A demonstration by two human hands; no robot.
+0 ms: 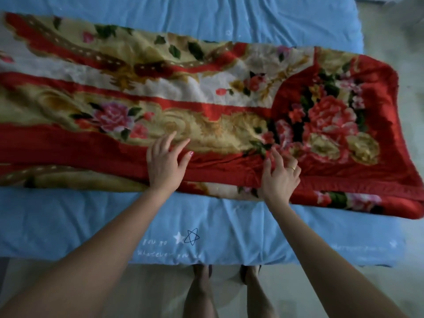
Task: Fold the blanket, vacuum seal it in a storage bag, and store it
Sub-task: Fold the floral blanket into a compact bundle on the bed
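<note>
Floral blanket [206,106], red/cream w/ roses, lies folded lengthwise across bed w/ light blue sheet [114,226]; its right end reaches the bed's right edge, left end runs out of view. Left hand [166,160] rests flat on blanket's red border near the front edge, fingers spread & straight. Right hand [281,174], ring on one finger, also on the border just right of it, fingers apart & slightly bent, touching fabric, not clamped. Sheet has star print + text near the front edge. Person's bare feet [202,275] on floor [378,292] below.
</note>
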